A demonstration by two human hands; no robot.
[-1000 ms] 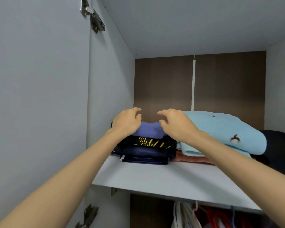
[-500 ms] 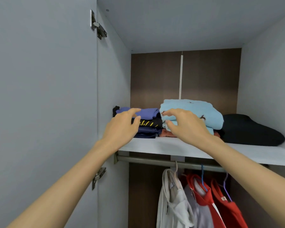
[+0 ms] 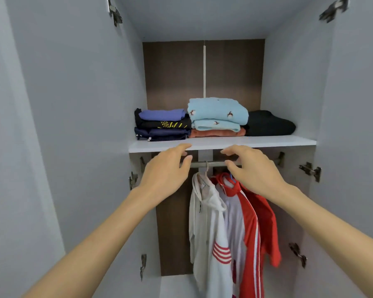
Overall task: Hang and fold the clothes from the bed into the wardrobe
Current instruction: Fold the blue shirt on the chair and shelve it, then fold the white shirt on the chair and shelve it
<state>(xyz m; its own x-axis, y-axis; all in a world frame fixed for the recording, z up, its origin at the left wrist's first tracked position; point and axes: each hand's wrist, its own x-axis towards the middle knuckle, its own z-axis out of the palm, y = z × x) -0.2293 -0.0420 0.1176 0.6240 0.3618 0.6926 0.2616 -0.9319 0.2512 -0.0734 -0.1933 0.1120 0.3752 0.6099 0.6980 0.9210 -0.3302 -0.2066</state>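
Note:
On the white wardrobe shelf [image 3: 289,141] lie folded clothes. A purple top [image 3: 162,114] tops a dark stack with a yellow-printed black shirt [image 3: 170,124]. Beside it a light blue sweater [image 3: 218,111] lies over an orange garment [image 3: 215,133], with a black garment [image 3: 269,125] at the right. Below, a white hoodie [image 3: 209,222] and red jackets [image 3: 258,222] hang from the metal rail [image 3: 213,164]. My left hand [image 3: 166,172] and right hand [image 3: 254,168] hover in front of the shelf edge, fingers relaxed, holding nothing.
Both grey wardrobe doors stand open, the left door [image 3: 52,125] and the right door [image 3: 357,125], with metal hinges [image 3: 310,171] on the side walls. The white wardrobe floor [image 3: 174,287] shows at the bottom.
Both hands have drawn back from the folded stack on the shelf to in front of the shelf edge. My view has pulled away, so the hanging clothes and both doors show.

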